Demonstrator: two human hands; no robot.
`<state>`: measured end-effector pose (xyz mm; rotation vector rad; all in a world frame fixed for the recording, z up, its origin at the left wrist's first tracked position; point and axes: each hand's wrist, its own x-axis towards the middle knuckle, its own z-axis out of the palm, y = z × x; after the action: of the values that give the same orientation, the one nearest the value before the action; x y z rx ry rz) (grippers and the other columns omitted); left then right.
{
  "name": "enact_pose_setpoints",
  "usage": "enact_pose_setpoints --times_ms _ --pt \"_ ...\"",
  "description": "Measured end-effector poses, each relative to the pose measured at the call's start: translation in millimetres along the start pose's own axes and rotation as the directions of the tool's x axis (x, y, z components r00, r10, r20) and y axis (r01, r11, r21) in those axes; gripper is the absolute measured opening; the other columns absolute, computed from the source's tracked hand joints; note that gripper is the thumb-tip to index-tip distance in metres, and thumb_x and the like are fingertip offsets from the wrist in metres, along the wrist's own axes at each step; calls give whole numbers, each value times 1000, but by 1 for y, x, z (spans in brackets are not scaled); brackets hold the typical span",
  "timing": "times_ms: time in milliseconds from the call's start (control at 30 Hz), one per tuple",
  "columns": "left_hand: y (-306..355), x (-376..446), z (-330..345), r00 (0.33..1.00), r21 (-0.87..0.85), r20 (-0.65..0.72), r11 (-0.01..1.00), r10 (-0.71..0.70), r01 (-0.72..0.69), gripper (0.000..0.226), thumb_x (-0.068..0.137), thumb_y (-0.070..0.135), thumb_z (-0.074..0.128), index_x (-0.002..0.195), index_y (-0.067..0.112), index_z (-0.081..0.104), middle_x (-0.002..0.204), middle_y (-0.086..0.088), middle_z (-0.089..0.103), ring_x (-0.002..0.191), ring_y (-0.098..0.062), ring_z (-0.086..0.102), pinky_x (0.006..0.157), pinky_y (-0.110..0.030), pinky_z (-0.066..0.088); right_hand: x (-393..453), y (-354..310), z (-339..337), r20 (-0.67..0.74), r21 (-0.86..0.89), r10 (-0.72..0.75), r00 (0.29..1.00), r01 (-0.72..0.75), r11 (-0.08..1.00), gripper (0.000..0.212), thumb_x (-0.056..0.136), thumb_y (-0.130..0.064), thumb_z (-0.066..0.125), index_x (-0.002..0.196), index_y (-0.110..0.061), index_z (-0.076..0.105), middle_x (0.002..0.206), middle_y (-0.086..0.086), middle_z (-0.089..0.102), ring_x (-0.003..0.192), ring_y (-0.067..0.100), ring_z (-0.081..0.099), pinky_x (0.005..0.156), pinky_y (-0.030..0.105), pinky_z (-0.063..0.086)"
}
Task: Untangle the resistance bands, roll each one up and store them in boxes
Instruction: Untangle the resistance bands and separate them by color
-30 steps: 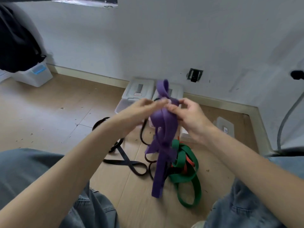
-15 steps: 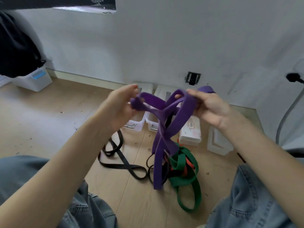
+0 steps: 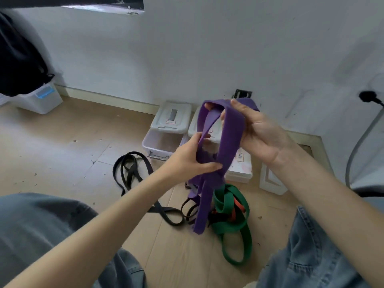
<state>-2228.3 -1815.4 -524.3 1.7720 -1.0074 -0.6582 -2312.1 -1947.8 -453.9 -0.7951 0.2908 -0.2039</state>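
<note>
A wide purple band [image 3: 229,138] hangs in the air in front of me, held by both hands. My right hand [image 3: 257,129] holds its top loop, which drapes over the fingers. Lower down, my left hand [image 3: 192,161] pinches the gathered strands. The band's tail dangles to the floor over a tangle of a green band [image 3: 232,225] and a red band [image 3: 233,213]. A black band [image 3: 133,173] lies looped on the floor to the left. Behind stand an open clear box [image 3: 160,146] with its lid [image 3: 171,117] propped up, and a closed white box [image 3: 241,169].
Another white box piece [image 3: 270,181] lies at the right near the skirting. A storage bin [image 3: 40,96] with a dark bag [image 3: 18,59] on it stands far left. A grey hose [image 3: 361,138] runs down the right wall. My jeans-clad knees frame the floor.
My left hand has dropped from the band's top to pinch the strands lower down. My right hand now carries the top loop alone, a little further right.
</note>
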Motion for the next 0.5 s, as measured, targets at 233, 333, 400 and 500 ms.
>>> enact_pose_setpoints --times_ms 233,333,400,500 --pt "15 6 -29 960 -300 -246 952 -132 54 31 79 26 72 96 3 61 78 -1 68 71 -11 64 64 -24 52 1 -6 -22 118 -441 162 980 -95 893 53 78 -47 60 112 -6 60 109 12 69 100 24 67 79 34 56" --pt "26 3 -43 948 -294 -291 955 -131 41 35 76 26 75 102 8 61 87 -7 68 71 -12 64 65 -26 54 -1 15 -22 75 -727 192 979 -78 683 34 83 -26 64 111 -5 63 99 9 73 92 20 69 82 28 56" --pt "30 0 -40 967 -185 -236 981 -100 56 31 75 22 76 100 12 59 83 -2 67 67 -9 63 61 -21 52 0 20 -16 -25 -791 60 998 -57 609 22 86 -8 63 106 0 65 86 9 73 77 15 71 76 25 58" --pt "29 -1 -45 962 373 -270 925 29 77 32 71 29 74 89 20 50 74 11 56 63 -4 53 54 -21 41 -1 9 -14 -98 -829 -67 993 -44 558 11 88 -3 59 97 -1 66 78 7 72 66 12 70 63 21 58"
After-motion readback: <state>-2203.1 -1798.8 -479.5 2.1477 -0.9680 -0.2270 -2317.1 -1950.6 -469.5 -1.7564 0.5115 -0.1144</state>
